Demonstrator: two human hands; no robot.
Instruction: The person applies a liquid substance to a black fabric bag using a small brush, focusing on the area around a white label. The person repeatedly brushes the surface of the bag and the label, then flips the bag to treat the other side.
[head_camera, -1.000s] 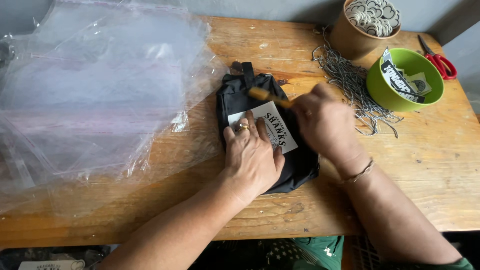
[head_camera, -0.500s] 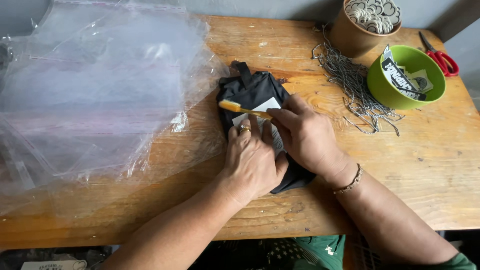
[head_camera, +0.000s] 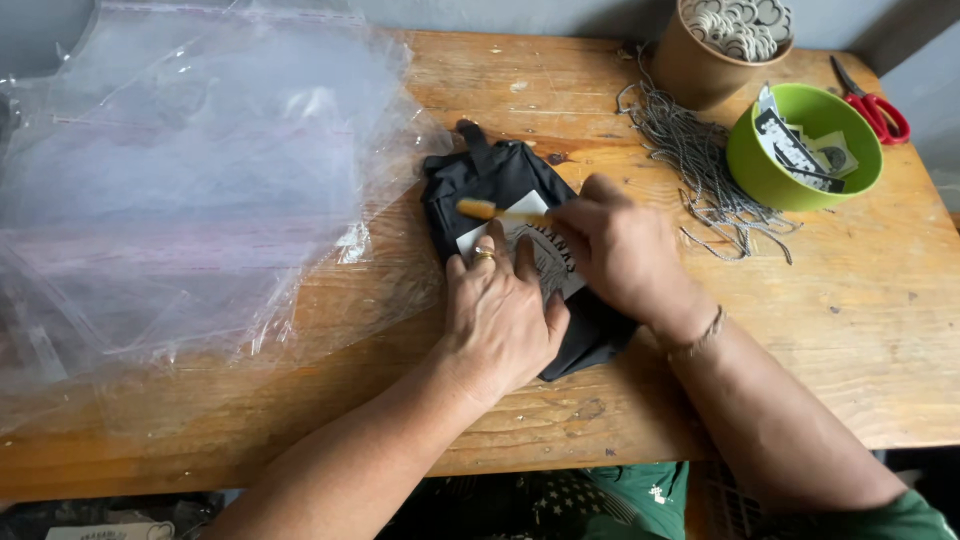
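Head view, reading from your left: a heap of clear plastic bags (head_camera: 190, 190) covers that end of the wooden table (head_camera: 880, 340), its edge just reaching the folded black garment (head_camera: 520, 185) at the centre. Your left hand (head_camera: 500, 310) lies flat and open on the near half of the garment, fingertips touching the lower edge of the white card (head_camera: 550, 262) that sits on the cloth. Just above those fingertips a slim yellow-handled tool (head_camera: 490, 211) lies nearly level, its long axis running left to right across the garment, the free end pointing toward the bags. Your right hand (head_camera: 625, 250) is closed on the tool's other end and covers the card's right side, so the tool extends leftward from it. Farther right lie a tangle of grey string (head_camera: 690, 150), a brown tub (head_camera: 715, 45), a green bowl (head_camera: 790, 170) and red-handled scissors (head_camera: 878, 105).
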